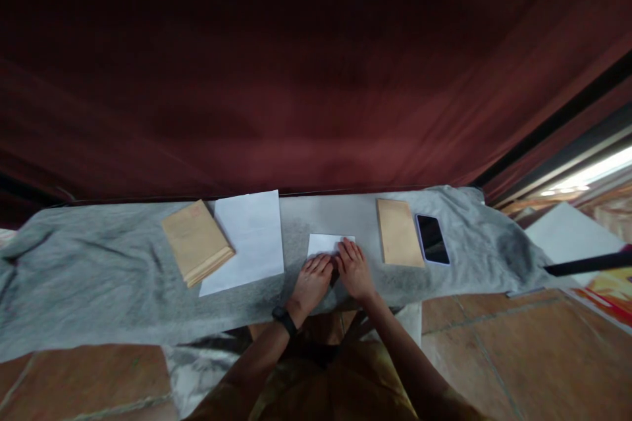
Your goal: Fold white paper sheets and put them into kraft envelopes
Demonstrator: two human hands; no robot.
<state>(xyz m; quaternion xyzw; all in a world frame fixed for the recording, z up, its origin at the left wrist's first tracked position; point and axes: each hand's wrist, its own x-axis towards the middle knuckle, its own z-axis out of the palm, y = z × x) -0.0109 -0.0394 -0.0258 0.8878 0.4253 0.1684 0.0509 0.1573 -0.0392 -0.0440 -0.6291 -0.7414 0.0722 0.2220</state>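
A small folded white paper (323, 243) lies on the grey cloth (99, 276) that covers the table, straight in front of me. My left hand (312, 281), with a black band on its wrist, lies flat at the paper's near edge, fingers stretched out. My right hand (354, 267) lies flat beside it, fingertips pressing on the paper's right end. Neither hand grips anything.
A stack of tan envelopes (196, 241) and a larger white sheet (251, 240) lie to the left. To the right lie another tan envelope (398, 232) and a dark phone (432, 239). A red curtain (316, 79) hangs behind. Tiled floor (494, 342) shows below.
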